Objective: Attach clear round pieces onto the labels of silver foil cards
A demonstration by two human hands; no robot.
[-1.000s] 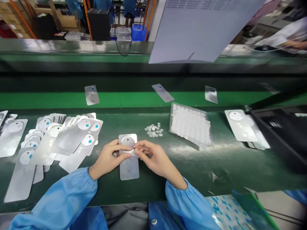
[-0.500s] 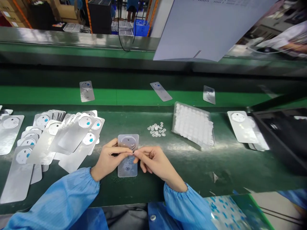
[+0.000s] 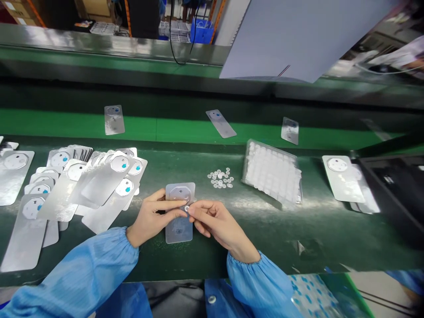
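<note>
In front of me on the green bench lies a grey metal plate (image 3: 179, 235) with an octagonal recess near its top. Above its middle my right hand (image 3: 217, 221) pinches a small white ring (image 3: 187, 208) between thumb and forefinger. My left hand (image 3: 157, 216) reaches in from the other side, its thumb and forefinger apart, with the tips close by the ring. Whether those tips touch the ring I cannot tell. Several more loose small rings (image 3: 221, 178) are scattered on the bench beyond my right hand.
Piled metal plates (image 3: 99, 185) with blue marks spread over the left side. A clear tray (image 3: 273, 172) of white pieces sits right of centre. More plates (image 3: 344, 179) lie beside a black bin (image 3: 394, 190). Single plates (image 3: 114, 120) rest on the green strip behind. A white panel (image 3: 291, 39) overhangs.
My left thumb and forefinger have parted from their pinch, and the white ring now shows at my right fingertips. The view has shifted slightly; the plate stays under my hands.
</note>
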